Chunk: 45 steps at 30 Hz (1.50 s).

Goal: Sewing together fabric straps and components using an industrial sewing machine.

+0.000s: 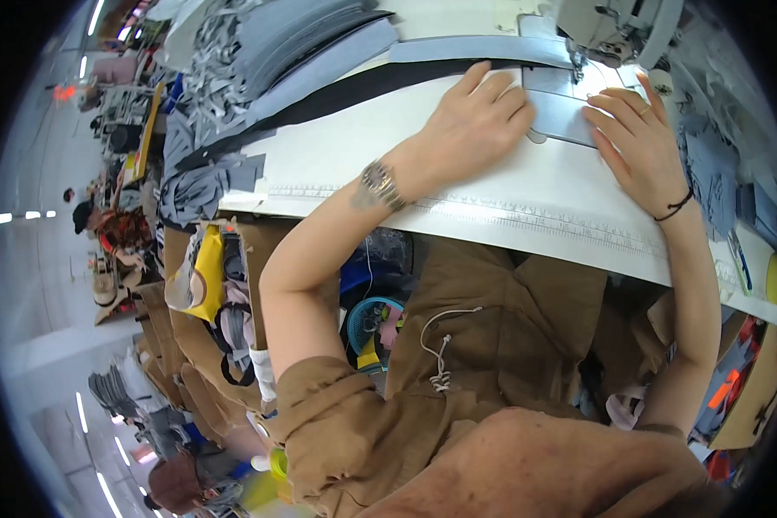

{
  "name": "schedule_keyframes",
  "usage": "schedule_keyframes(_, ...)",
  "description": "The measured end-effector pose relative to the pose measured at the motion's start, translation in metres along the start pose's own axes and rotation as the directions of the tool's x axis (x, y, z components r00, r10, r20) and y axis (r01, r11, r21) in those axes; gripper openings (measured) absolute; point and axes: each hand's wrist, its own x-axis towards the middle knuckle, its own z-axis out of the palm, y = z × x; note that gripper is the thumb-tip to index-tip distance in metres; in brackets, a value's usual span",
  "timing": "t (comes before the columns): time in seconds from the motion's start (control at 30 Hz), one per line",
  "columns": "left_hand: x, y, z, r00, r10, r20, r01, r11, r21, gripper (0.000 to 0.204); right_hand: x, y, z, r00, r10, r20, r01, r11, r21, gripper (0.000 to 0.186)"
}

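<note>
My left hand (483, 116) has its fingers bent, the fingertips gripping the edge of a long black fabric strip (345, 97). A light blue-grey fabric strip (479, 49) lies along the black one, and both run to the needle area of a sewing machine (617, 30). My right hand (634, 142) rests just right of the metal plate (561, 116), fingers apart and holding nothing that shows. Its fingertips are near the plate's edge, below the presser foot (578, 65).
Stacked blue-grey fabric pieces (298, 43) and loose scraps (203, 186) cover the table's left side. More blue-grey pieces (708, 160) lie at the right. A ruler strip (509, 210) follows the white table's front edge. Below are a blue basket (360, 324) and cardboard boxes (263, 246).
</note>
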Motion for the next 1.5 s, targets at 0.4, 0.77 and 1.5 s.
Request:
schedule_keyframes(0.4,-0.072,-0.052,-0.13,0.78,-0.605,0.159,0.621,0.719,-0.311,0.016,0.035,-0.055,-0.023,0.997,-0.054,0.05,0.03,0.919,0.394,0.036)
schedule_keyframes(0.77,-0.004,-0.053,-0.147,0.541,-0.764,0.352,0.22,-0.275,-0.936,0.009,0.056,-0.161,-0.024,0.952,-0.069,0.297,-0.3,-0.031,0.954,0.024)
schedule_keyframes(1.5,0.013,0.001,-0.036,0.998,0.029,0.053,-0.006,0.924,-0.381,0.04,-0.01,-0.107,-0.018,0.951,-0.116,0.287,-0.013,0.911,0.412,0.048)
